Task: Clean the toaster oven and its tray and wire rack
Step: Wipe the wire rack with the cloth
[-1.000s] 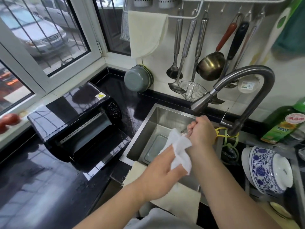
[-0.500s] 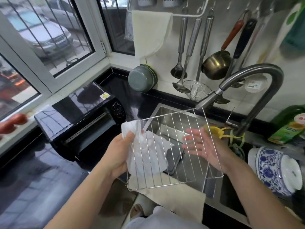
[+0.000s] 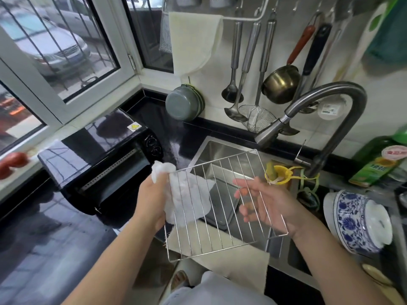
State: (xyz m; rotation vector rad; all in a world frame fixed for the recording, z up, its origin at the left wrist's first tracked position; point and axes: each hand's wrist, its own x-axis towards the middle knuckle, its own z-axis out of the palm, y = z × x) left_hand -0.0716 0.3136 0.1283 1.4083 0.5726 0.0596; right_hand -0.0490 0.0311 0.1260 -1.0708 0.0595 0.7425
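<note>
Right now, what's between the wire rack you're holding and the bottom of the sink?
In the head view, a dark tray lies in the sink, seen through the wire rack.

A cream towel (image 3: 193, 40) is seen draped over the rail, ladles (image 3: 233, 62) are hung beside it, and a blue-and-white bowl (image 3: 352, 221) is tipped near the faucet (image 3: 326, 102).

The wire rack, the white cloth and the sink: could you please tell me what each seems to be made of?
Wire rack: thin metal rods, bright and shiny, probably chromed or stainless steel. White cloth: soft, crumpled and matte, either fabric or thick paper towel; the picture leaves that open. Sink: brushed stainless steel by its dull grey sheen and soft reflections.
</note>
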